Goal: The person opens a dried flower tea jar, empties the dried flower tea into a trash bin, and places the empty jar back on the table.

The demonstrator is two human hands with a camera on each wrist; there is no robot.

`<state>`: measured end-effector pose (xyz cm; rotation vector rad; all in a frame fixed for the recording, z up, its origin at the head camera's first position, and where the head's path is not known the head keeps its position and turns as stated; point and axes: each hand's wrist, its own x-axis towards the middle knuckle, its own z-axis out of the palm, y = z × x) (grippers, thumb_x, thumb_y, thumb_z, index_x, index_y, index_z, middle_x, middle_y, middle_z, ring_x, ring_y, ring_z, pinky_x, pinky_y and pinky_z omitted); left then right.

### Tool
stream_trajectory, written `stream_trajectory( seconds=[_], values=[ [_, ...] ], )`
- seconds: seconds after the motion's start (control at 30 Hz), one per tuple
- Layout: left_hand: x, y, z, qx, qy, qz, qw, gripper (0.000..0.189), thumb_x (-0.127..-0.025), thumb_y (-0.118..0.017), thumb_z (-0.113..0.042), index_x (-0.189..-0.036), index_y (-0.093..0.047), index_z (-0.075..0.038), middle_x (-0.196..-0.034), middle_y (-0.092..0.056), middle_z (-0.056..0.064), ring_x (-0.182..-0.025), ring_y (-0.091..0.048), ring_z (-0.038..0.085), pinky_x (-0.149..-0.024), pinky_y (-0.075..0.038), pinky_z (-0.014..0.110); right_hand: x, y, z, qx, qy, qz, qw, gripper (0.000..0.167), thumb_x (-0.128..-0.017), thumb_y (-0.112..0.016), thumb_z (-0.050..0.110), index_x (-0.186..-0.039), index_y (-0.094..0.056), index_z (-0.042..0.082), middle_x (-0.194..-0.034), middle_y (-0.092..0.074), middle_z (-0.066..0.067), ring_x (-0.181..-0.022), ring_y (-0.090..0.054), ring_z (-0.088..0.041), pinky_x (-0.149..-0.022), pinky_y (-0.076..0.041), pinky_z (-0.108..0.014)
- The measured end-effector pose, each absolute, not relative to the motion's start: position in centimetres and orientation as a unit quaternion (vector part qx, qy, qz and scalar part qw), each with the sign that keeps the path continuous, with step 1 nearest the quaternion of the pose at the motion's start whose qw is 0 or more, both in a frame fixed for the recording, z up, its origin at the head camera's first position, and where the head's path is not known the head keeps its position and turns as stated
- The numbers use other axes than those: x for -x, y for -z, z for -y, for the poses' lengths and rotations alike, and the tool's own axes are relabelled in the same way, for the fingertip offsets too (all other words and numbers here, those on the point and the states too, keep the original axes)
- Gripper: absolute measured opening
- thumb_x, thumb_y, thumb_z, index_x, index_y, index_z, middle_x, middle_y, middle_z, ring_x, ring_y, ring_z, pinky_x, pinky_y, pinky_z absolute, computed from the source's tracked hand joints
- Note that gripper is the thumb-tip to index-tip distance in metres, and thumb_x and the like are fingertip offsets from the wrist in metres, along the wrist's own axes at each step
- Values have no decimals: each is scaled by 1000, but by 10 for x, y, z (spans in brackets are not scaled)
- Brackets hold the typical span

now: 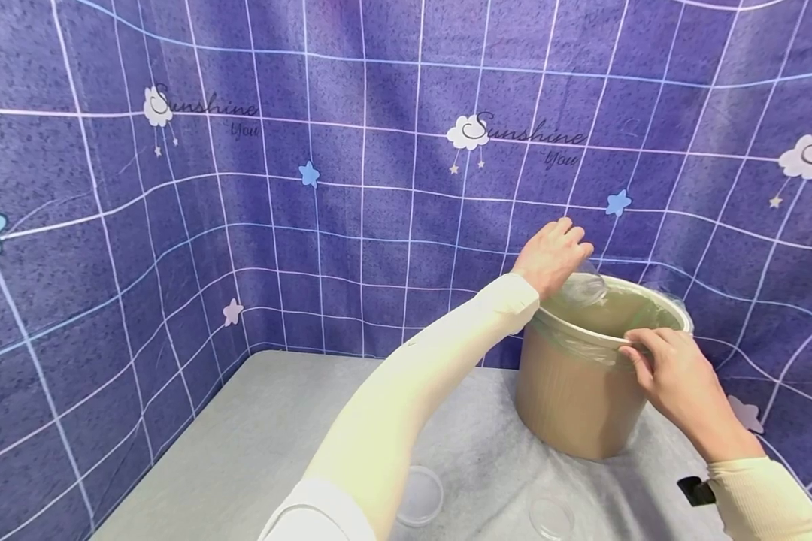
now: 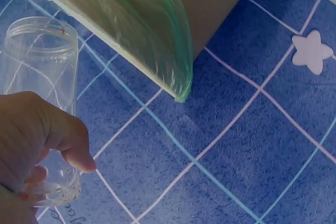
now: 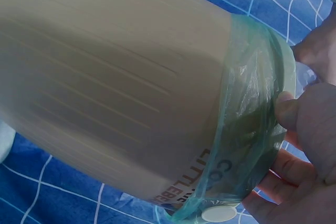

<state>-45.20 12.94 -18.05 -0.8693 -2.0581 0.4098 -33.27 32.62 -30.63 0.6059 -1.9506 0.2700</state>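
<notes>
My left hand (image 1: pixel 553 254) grips a clear plastic jar (image 2: pixel 39 72) that has no lid on it. In the head view the jar is tilted over the mouth of a tan bin (image 1: pixel 575 398), its open end toward the inside. A thin green bag (image 3: pixel 249 93) lines the bin and is folded down over the rim. With my right hand (image 1: pixel 680 372) I pinch the near right part of that rim, thumb on the outside and fingers over the edge. Most of the bin's inside and its bottom are hidden.
Two clear round pieces like lids lie on the grey cloth-covered table: one disc (image 1: pixel 419 496) below my left forearm, another ring-shaped piece (image 1: pixel 552 518) at the front edge. A blue gridded curtain (image 1: pixel 379 188) hangs behind and beside the table, close to the bin.
</notes>
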Motion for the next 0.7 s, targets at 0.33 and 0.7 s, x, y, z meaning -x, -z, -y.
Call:
stream_trajectory(
  seconds=[0.33,0.7],
  values=[
    [444,182,-123,299,-124,848,420,34,-101,-58,-18,-130,-68,-32,-126,-63,-8,-119,-53,15,-107,-41,28,334,306,-326,-255,-113,812,513,28,-72,-82,-1,-97,-69,-1,-83,-65,-20,-83,-58,-46,-80,-43,-57],
    [441,184,-118,259,-79,865,422,34,-91,-69,-18,-124,-67,-27,-120,-65,-5,-116,-55,18,-97,-46,29,334,307,-327,-251,-113,812,514,28,-72,-82,-2,-97,-69,-2,-84,-65,-21,-83,-59,-47,-80,-43,-58]
  ],
)
